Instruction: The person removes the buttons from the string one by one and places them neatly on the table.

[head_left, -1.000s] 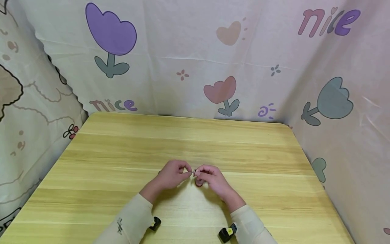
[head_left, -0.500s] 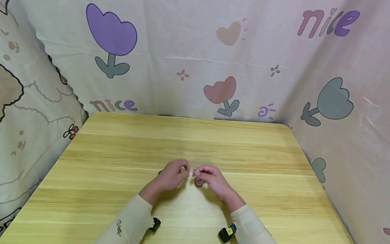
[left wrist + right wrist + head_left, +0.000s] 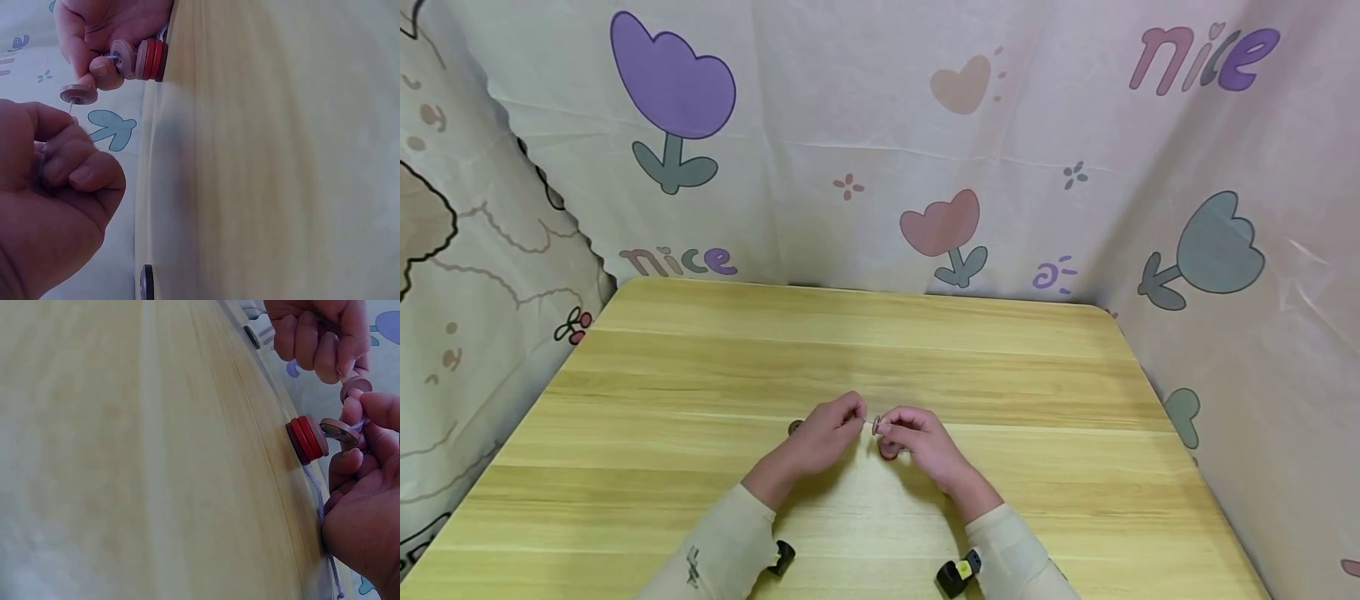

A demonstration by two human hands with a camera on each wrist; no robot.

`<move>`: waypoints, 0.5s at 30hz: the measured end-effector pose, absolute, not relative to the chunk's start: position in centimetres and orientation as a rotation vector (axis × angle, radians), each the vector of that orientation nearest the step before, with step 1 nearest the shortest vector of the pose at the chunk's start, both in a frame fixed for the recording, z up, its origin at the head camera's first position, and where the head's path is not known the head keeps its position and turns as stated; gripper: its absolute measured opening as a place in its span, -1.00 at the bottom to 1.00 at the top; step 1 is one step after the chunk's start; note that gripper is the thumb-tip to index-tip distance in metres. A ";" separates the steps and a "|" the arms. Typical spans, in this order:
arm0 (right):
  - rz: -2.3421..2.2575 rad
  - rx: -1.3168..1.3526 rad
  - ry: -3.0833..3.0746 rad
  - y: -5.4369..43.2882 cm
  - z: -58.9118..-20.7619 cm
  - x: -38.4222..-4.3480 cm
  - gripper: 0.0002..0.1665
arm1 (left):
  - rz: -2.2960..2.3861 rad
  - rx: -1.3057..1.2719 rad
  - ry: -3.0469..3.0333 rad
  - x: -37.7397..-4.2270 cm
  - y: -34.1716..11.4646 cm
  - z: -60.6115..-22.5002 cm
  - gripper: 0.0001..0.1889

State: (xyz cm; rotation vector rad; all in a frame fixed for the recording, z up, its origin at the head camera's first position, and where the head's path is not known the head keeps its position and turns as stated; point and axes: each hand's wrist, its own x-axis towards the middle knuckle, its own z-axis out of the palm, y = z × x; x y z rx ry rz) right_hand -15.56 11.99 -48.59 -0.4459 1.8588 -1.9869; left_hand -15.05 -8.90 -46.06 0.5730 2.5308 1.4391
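My right hand (image 3: 925,440) pinches a brownish round button (image 3: 876,426) at its edge. In the left wrist view a thin pale thread end (image 3: 71,107) comes out of that button's middle, and the fingertips of my left hand (image 3: 826,433) pinch it. Below the right fingers, a stack of red and brown buttons (image 3: 307,437) hangs on the same cord, down by the tabletop. One loose brown button (image 3: 339,431) on the cord sits tilted between stack and fingers. The grey cord (image 3: 320,494) trails past the right wrist to a knotted end.
A dark button (image 3: 795,427) lies on the wooden table (image 3: 880,350) just left of my left hand. A printed cloth (image 3: 820,100) hangs behind the table and along its sides. Each wrist wears a small black camera.
My left hand has drawn slightly left, away from the right hand, so a short length of thread shows between them. More of the dark button shows. The right hand has hardly moved.
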 end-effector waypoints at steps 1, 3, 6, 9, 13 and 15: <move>-1.986 -0.447 1.860 12.0 -48.6 -15.6 -0.73 | 1.443 0.575 2.525 -15.0 -8.9 -46.0 -0.88; -1.981 -0.447 1.865 12.0 -48.6 -15.6 -0.72 | 1.464 0.570 2.500 -15.0 -8.9 -46.0 -0.88; -1.977 -0.448 1.870 12.0 -48.7 -15.7 -0.72 | 1.477 0.569 2.490 -14.9 -8.8 -46.0 -0.85; -1.980 -0.450 1.870 11.9 -48.6 -15.6 -0.73 | 1.463 0.563 2.518 -14.9 -8.7 -46.0 -0.87; -1.984 -0.454 1.865 11.9 -48.6 -15.6 -0.72 | 1.417 0.538 2.570 -14.9 -8.7 -46.1 -0.88; -1.988 -0.456 1.859 11.9 -48.7 -15.6 -0.72 | 1.415 0.510 2.563 -14.8 -8.7 -46.1 -0.91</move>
